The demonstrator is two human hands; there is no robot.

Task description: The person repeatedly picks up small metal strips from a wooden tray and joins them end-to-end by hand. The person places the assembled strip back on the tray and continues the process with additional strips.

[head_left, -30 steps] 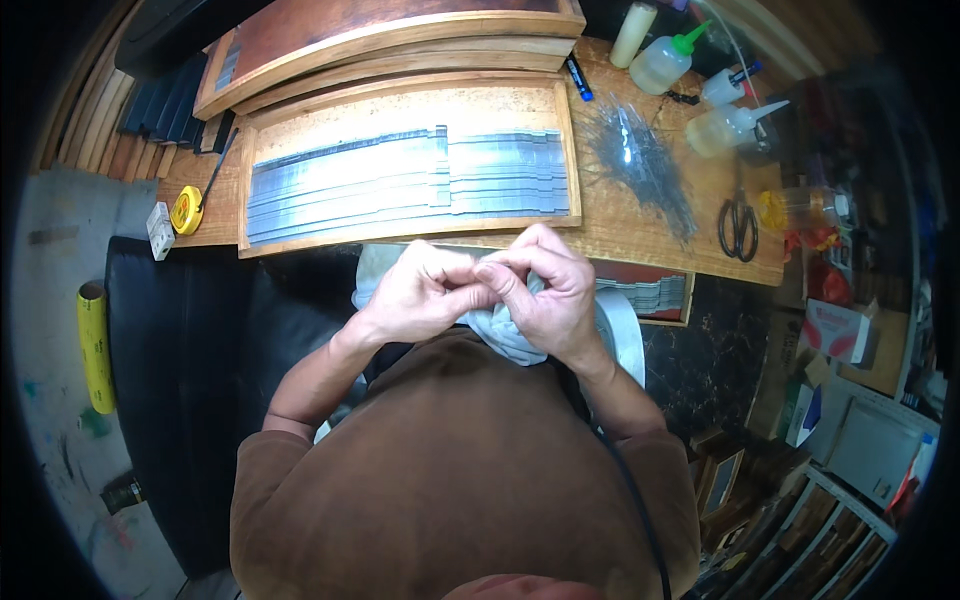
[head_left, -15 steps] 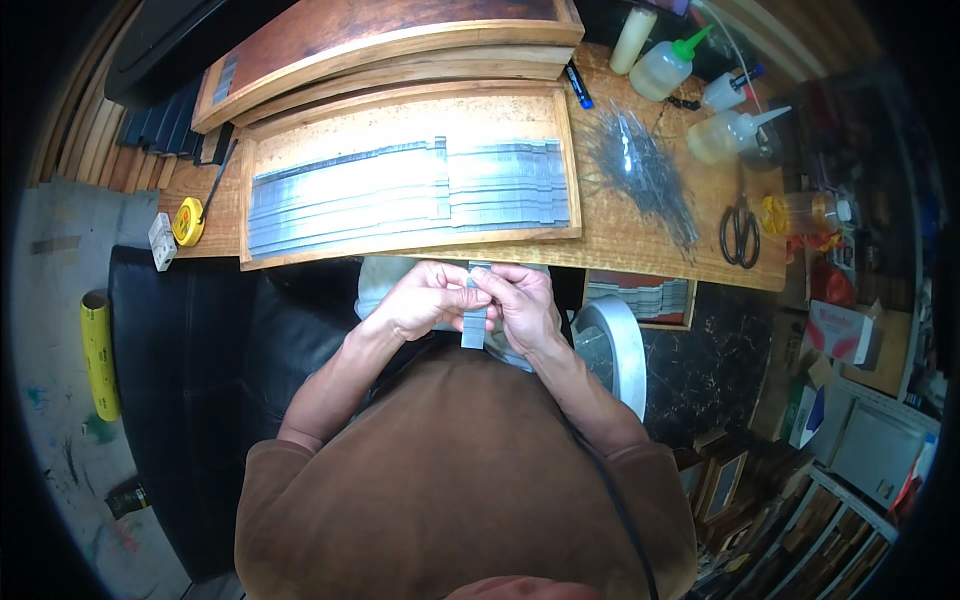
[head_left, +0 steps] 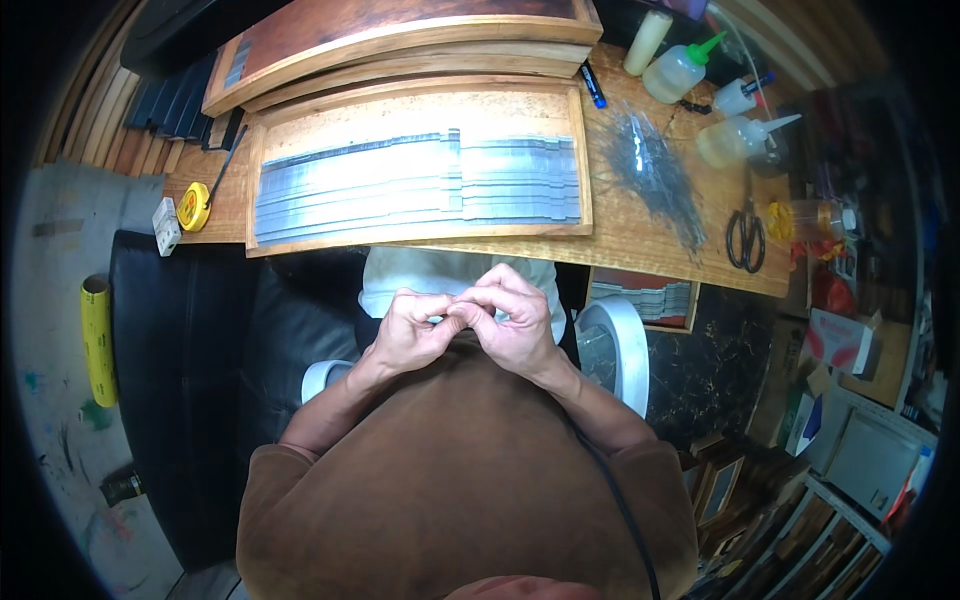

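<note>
My left hand [head_left: 412, 333] and right hand [head_left: 520, 325] meet at the fingertips, pinched and curled, closer to my shirt [head_left: 465, 455] than half a second ago. The strip that showed between them then is now out of sight, and I cannot tell whether they grip it; beyond, on the table [head_left: 630, 238], a tray [head_left: 420, 107] holds rows of similar pieces [head_left: 400, 190].

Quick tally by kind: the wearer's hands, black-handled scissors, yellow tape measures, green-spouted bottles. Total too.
Hands: 2 (left hand, right hand)
Black-handled scissors: 1 pair
Yellow tape measure: 1
Green-spouted bottle: 1
Total: 5
</note>
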